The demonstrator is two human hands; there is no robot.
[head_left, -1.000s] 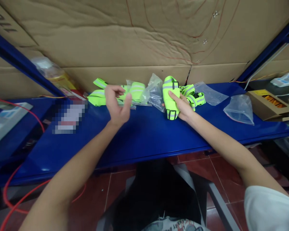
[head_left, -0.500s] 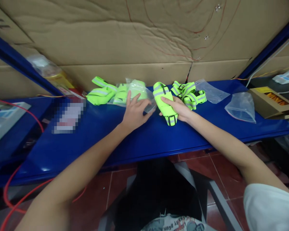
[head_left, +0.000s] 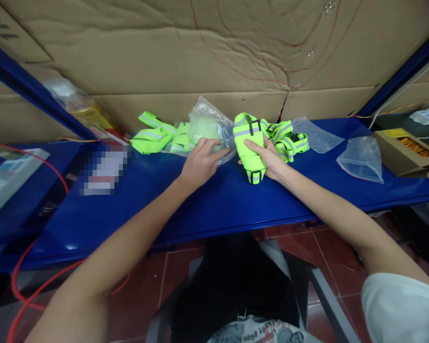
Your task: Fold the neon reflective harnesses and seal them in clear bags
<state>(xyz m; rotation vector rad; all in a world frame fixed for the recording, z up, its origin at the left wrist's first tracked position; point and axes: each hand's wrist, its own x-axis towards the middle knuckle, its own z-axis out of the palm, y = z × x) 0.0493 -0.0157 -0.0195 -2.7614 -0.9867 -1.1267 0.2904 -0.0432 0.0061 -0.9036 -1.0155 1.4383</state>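
In my right hand [head_left: 271, 157] is a folded neon-yellow reflective strap bundle [head_left: 249, 147], with grey stripes and black buckles; my thumb lies across its front. My left hand [head_left: 202, 162] pinches the near edge of a clear plastic bag [head_left: 218, 121], its fingers partly bent. Through the film a pale green shape shows; whether it is inside or behind the bag I cannot tell. Left of the bag lie loose neon reflective straps [head_left: 152, 138]. Behind my right hand rests another heap of neon straps [head_left: 288, 140] with black buckles.
Two clear zip bags [head_left: 361, 159] lie on the blue shelf [head_left: 214, 209] at right, beside an open cardboard box [head_left: 407, 152]. A plastic bottle [head_left: 71, 102] and a blurred label [head_left: 105, 169] are at left. Cardboard [head_left: 157, 57] backs the shelf; a red cable [head_left: 19, 295] hangs lower left.
The clear bag now stands up higher, and my left fingers have closed down onto its near edge. The strap bundle in my right hand has turned slightly more upright.
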